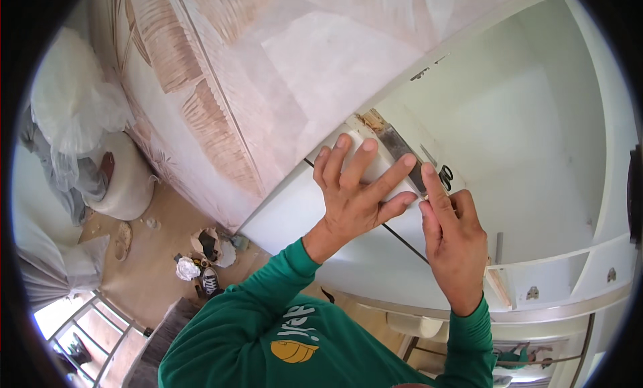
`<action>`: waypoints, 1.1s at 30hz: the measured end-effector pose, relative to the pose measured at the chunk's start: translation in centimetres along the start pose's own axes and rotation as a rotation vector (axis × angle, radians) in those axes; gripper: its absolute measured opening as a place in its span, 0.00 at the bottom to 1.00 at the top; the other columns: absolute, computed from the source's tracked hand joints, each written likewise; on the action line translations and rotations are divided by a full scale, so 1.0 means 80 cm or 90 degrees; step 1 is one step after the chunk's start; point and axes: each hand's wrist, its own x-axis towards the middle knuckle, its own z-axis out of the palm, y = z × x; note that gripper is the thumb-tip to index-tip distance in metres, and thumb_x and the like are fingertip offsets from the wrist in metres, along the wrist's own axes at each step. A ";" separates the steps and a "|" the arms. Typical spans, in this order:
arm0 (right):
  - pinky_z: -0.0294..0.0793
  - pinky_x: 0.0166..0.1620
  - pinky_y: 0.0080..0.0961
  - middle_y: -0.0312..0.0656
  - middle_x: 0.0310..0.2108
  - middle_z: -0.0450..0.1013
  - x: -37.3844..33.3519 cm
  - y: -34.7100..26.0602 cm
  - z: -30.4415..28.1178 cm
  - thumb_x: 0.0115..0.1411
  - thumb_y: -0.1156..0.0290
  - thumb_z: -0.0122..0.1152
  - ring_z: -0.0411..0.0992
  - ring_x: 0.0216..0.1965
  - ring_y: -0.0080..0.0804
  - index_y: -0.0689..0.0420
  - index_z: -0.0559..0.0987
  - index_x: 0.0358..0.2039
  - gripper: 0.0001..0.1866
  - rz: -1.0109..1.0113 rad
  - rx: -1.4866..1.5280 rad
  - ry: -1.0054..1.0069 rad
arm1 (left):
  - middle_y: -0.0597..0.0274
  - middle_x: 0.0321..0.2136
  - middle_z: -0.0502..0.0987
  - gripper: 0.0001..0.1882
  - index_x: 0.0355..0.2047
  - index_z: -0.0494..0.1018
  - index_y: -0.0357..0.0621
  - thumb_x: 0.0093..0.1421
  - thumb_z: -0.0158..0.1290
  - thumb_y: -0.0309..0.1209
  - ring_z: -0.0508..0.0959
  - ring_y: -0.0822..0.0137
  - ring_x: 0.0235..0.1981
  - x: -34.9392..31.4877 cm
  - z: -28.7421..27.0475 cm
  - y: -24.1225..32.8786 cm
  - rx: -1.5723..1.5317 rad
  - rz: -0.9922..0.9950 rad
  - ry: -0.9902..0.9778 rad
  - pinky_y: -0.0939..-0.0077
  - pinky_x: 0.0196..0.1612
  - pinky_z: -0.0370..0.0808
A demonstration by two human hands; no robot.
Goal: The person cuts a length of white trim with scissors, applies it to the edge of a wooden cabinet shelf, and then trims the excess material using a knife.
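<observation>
We are spreading the fingers point(365, 161) of our left hand point(355, 200) flat against a white panel edge point(375, 167) of the cabinet point(536, 120), while our right hand point(452, 234) is pinching something small at the metal hinge strip point(402, 152), too tiny to identify. The strip is running diagonally, upper left to lower right. We are judging it stiff and thin, best steadied beside its length, by the wallpapered wall point(268, 86).

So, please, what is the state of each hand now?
Left hand: open, fingers spread flat against the white panel.
Right hand: closed, pinching a small thing at the panel edge; cannot tell what.
</observation>
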 end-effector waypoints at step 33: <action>0.78 0.26 0.36 0.38 0.32 0.66 0.016 0.001 0.004 0.72 0.63 0.70 0.71 0.25 0.32 0.36 0.76 0.74 0.31 -0.024 0.028 0.018 | 0.59 0.75 0.65 0.26 0.60 0.86 0.76 0.73 0.51 0.66 0.58 0.48 0.77 0.002 -0.001 -0.001 0.010 0.003 0.006 0.48 0.78 0.50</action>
